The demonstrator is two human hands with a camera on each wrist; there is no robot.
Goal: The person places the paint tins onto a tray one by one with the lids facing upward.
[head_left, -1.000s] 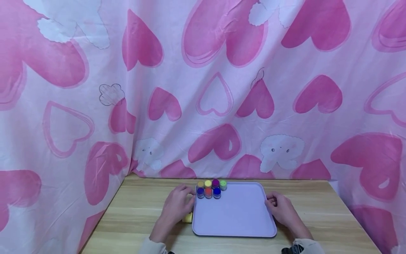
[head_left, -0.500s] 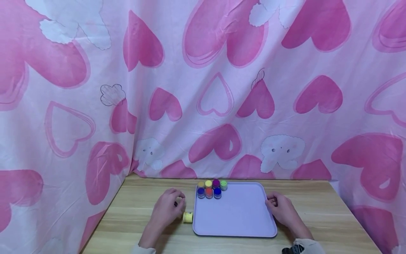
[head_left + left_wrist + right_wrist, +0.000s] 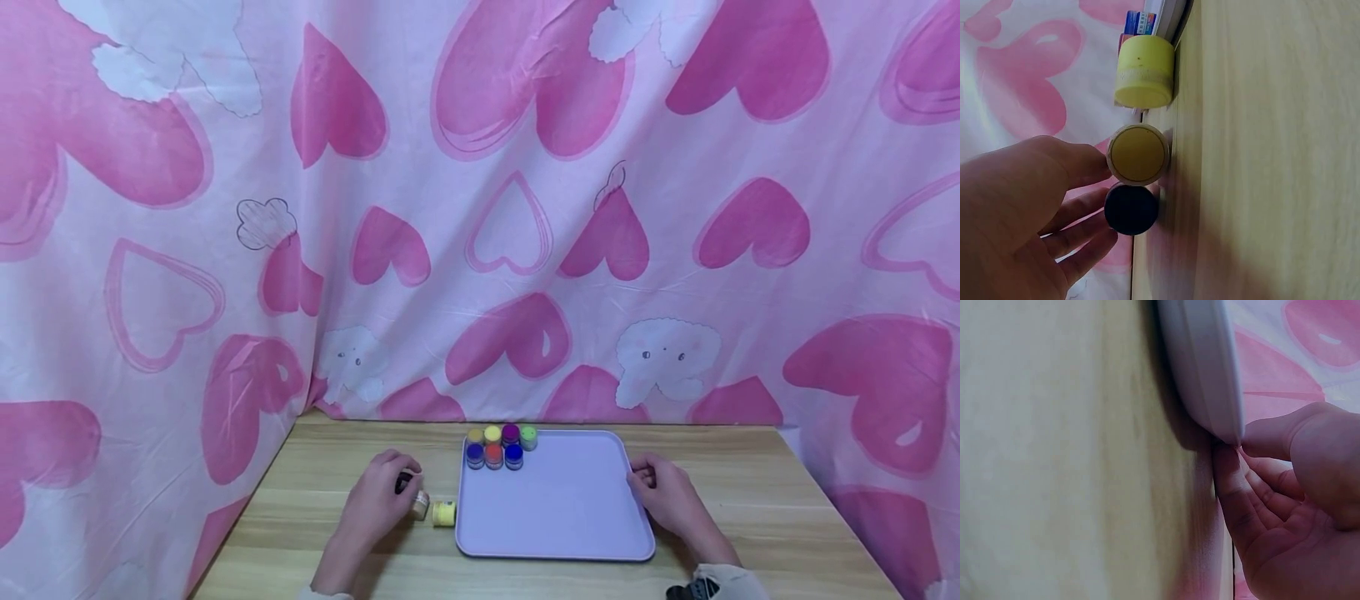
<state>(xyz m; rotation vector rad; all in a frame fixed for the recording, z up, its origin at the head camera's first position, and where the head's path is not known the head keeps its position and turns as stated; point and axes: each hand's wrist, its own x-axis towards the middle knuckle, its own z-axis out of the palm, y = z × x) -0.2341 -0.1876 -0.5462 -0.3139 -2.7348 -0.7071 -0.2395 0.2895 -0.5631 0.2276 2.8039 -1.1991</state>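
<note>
My left hand is low over the table, left of the tray, its curled thumb and fingers about a small black jar. Against the thumb tip is an ochre-ended jar, beside the black one; in the head view it shows below the thumb. A yellow jar lies on its side between these and the tray. With thumb and index finger my right hand pinches the right rim of the pale lilac tray. Its fingertips go under the tray edge in the right wrist view.
Several small jars with coloured tops stand in two rows in the tray's far left corner. The wooden table ends at a pink heart-patterned curtain at the back and sides.
My left hand has drawn back leftward from the tray's left edge. The yellow jar, then the black and ochre jars, have come into sight. The right hand keeps its hold on the tray.
</note>
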